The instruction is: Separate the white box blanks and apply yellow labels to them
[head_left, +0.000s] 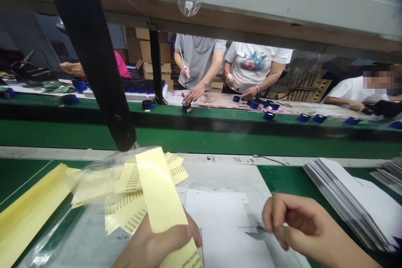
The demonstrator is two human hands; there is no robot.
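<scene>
My left hand [163, 240] is closed around a strip of yellow label paper [160, 188], with the thumb pressed across it. Behind that strip, several yellow sheets printed with rows of small text [127, 178] lie fanned out, partly in or under clear plastic film [91, 176]. My right hand [298, 226] hovers at the right with loosely curled fingers, and I see nothing in it. To its left lie flat white box-like pieces [216, 209] on the pale work surface. At the right stands a stack of folded white cardboard pieces [351, 201].
A yellow sheet or roll [34, 209] lies at the left edge. A black post [94, 58] rises at the left, beneath an overhead shelf [251, 4]. Beyond runs a green conveyor [220, 134] with round blue parts [269, 116] along its far side, where several co-workers stand or sit.
</scene>
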